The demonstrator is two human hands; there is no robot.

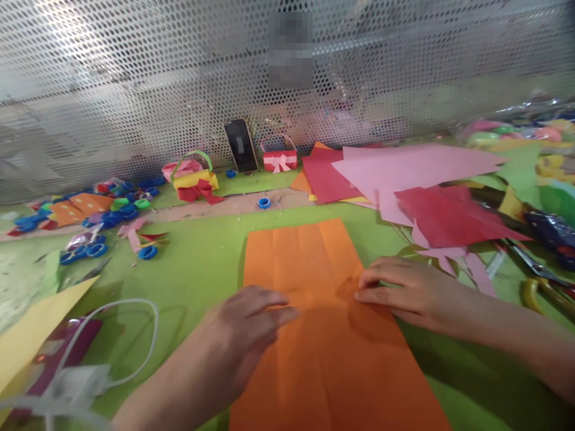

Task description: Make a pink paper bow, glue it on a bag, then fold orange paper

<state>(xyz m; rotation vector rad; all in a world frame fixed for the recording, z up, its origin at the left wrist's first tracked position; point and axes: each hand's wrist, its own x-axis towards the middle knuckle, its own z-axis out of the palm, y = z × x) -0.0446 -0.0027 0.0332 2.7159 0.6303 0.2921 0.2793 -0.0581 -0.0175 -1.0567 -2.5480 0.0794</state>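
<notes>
A sheet of orange paper point(309, 359) with lengthwise crease lines lies on the green tabletop in front of me. Over its left half is my left hand point(247, 335), slightly blurred, with fingers stretched towards the middle and a gap between thumb and fingers. My right hand point(404, 290) comes in over the sheet's right edge. Its thumb and fingers are apart with nothing visible between them, and a shadow falls on the paper beside the fingertips. Whether either hand touches the sheet is hard to tell.
Coloured paper sheets point(413, 170) and scissors point(539, 275) lie at right. A phone point(241, 145) leans against the perforated metal panel point(188, 78), between a yellow paper basket point(195, 181) and a red one point(280, 160). Blue rings point(96, 248), a white cable point(155, 323) and yellow paper point(40, 329) are left.
</notes>
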